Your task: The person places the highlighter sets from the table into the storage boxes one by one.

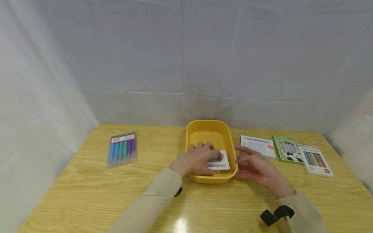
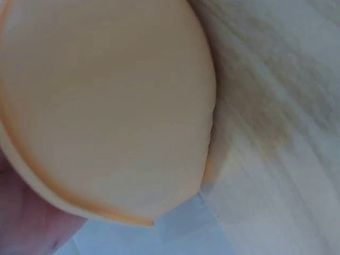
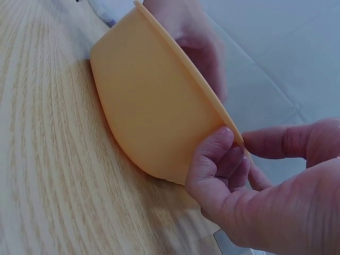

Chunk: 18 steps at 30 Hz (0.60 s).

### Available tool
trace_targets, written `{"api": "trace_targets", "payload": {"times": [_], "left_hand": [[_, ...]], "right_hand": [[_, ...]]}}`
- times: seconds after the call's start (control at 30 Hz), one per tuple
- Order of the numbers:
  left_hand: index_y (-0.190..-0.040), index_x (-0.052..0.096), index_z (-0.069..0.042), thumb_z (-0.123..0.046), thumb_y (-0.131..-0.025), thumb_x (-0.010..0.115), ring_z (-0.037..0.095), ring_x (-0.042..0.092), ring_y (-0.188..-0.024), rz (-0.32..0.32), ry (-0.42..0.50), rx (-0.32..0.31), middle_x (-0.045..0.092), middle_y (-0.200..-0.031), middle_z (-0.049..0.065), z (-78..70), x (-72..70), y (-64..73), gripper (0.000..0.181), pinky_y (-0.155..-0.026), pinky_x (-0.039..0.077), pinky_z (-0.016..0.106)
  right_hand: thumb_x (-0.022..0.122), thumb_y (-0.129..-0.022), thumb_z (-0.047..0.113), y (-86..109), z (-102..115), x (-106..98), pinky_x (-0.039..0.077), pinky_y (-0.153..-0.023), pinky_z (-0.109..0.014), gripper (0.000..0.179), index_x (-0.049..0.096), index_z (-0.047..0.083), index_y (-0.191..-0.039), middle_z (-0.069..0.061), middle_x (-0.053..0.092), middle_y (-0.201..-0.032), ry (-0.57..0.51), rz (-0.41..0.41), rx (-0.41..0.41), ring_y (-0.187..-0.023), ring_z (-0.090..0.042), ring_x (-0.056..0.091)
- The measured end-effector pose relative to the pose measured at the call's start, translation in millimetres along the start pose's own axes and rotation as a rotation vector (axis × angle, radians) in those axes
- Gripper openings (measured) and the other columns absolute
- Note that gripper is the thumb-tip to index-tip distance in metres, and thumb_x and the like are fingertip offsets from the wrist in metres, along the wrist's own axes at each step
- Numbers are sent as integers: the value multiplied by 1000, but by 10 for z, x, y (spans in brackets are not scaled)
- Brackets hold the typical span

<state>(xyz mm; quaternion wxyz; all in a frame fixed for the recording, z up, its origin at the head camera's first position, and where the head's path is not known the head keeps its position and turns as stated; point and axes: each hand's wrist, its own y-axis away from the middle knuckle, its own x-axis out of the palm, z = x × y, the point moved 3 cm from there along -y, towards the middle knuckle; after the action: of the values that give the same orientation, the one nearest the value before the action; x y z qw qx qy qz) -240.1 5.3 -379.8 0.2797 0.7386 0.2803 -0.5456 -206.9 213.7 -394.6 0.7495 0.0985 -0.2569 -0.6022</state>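
Observation:
A yellow plastic bin (image 1: 210, 124) stands in the middle of the table. My left hand (image 1: 199, 159) reaches down into it, fingers and thumb spread around a small white box (image 1: 222, 163) that lies at its near end; the hand hides part of the box. At the bin's right side, my right hand (image 1: 256, 166) pinches the rim. In the right wrist view, curled fingers (image 3: 210, 159) of that hand lie against the outer wall of the bin (image 3: 143, 101). The left wrist view is mostly filled by the bin's outer wall (image 2: 106, 106).
A clear pack of blue, green and purple markers (image 1: 122, 150) lies at the left. To the right of the bin are a white box with a blue panel (image 1: 256, 147), a green panda box (image 1: 287, 149) and a white box with coloured sticks (image 1: 314, 160). A pale sheet (image 1: 175, 64) hangs behind the table.

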Motion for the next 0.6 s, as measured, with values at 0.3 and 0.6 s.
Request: {"api": "trace_targets", "payload": {"times": [0.3,0.6], "left_hand": [[-135,62,-32,-40,-93,68,26,47,-133,-75,47,-13,52,-148,-1,39,-92,40,43,-105,42,55],[-137,62,-29,-40,-96,67,31,49,-137,-322,-45,26,54,-151,4,105,-255,239,43,-105,41,61]], "right_hand": [[55,-99,4,5,2,-2,61,-83,-35,70,25,14,-161,-5,57,-119,7,-10,-8,-100,-21,60],[56,-98,3,-4,-4,4,60,-79,-33,70,26,13,-160,-5,58,-114,14,-19,-21,-98,-21,60]]}}
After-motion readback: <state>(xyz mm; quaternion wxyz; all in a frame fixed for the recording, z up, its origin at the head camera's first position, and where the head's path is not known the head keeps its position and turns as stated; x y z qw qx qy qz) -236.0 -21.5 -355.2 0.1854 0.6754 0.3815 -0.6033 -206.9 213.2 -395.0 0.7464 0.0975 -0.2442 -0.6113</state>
